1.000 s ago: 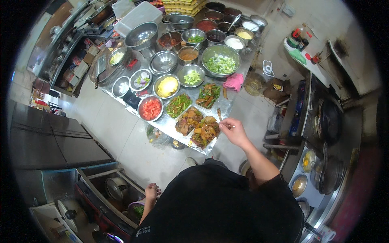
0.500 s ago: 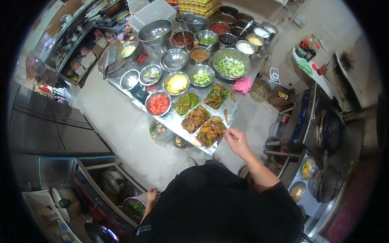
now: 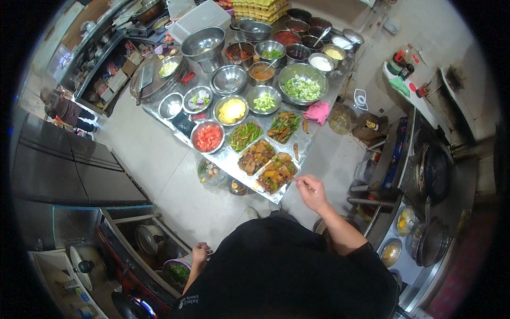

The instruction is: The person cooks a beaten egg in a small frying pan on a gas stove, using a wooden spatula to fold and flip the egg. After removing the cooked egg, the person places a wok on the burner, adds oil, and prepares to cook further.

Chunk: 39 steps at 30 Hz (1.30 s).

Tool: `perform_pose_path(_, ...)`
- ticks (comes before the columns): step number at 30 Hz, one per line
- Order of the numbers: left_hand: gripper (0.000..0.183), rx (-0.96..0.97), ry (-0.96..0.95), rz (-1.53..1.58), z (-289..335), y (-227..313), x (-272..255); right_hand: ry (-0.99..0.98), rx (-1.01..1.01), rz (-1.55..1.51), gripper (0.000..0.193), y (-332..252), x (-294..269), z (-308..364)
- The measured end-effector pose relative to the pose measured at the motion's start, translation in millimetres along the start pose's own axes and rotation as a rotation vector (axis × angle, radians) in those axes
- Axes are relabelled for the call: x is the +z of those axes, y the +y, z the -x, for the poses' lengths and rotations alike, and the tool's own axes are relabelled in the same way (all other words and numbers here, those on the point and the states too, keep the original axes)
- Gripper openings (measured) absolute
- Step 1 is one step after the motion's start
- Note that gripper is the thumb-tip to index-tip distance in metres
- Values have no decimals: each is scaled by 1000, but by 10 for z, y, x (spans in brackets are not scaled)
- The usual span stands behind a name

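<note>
Four takeaway containers (image 3: 297,167) look fully portioned with stir-fry (image 3: 276,173), all uncovered, at the near corner of the table (image 3: 230,162). The right hand (image 3: 312,192) pinches a thin utensil (image 3: 316,190) beside the nearest; I cannot tell whether the curled left hand (image 3: 200,253) holds anything.

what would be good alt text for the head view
A person's right hand holds a thin object beside the nearest of four cooked dishes at the near corner of a metal table. Behind them, metal bowls hold chopped tomato and green vegetables. The left hand hangs low, away from the table.
</note>
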<state>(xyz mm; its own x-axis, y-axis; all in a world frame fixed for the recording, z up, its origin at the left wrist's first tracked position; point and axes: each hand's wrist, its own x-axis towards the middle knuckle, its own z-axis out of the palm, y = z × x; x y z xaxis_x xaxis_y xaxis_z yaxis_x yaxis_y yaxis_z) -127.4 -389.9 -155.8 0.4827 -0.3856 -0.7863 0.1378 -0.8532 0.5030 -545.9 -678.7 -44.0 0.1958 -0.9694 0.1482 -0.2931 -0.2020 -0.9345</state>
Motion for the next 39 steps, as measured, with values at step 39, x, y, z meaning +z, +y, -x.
perform_pose_path(39, 26, 104, -25, -110, -28, -62, 20, 158, -13, -2, 13, 284, -155, -48)
